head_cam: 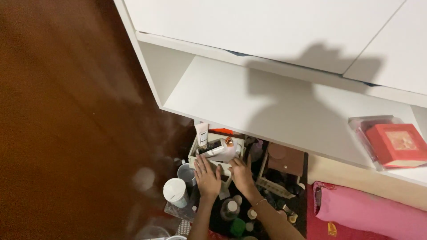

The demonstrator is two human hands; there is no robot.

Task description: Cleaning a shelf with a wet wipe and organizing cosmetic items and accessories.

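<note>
Hands on near rim of white organiser box, grip flat.

I see a white shelf that crosses the frame from the centre to the right edge. At its right end lies a red box, and this box rests on a clear plastic packet that lies flat on the board. The other part of the board carries only a dark shadow.

Under the shelf I see the floor, dark brown wood, which fills the left half of the frame. In the lower centre many things stand on it close together: a small white basket with tubes, a white cup, a grey cup, some small bottles and a brown wooden box. In the lower right lies a pink cushion.
</note>
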